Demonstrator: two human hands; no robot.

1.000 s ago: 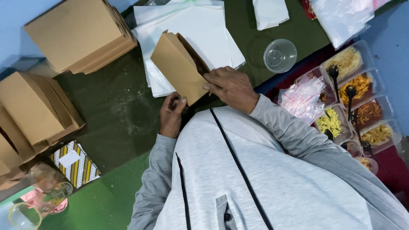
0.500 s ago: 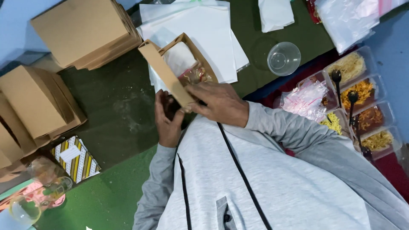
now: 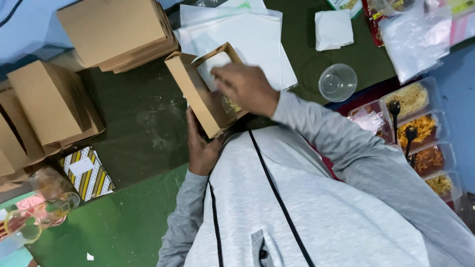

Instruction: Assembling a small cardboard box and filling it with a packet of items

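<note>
While the left hand [image 3: 200, 148] props up the open brown cardboard box [image 3: 198, 96] from below, fingers wrapped against its near side, the right hand [image 3: 245, 89] is over the box's open top, reaching inside! Its fingers are curled together over a white sheet of paper [image 3: 213, 69] lining the box, though whether they actually pinch it I cannot tell, the hand is a bit blurred. Yellowish food shows in the box just under that hand. The box sits tilted above the dark green table [image 3: 143, 113], its far end over a stack of white paper sheets [image 3: 257, 34]. Off to the left, stacks of closed brown cardboard boxes [image 3: 114, 29] crowd the table. To the right, a clear round plastic cup [image 3: 338, 82] stands alone, and beyond it a row of clear plastic trays of yellow and orange toppings [image 3: 420, 133] with black spoons [image 3: 396, 111] resting in them.
</note>
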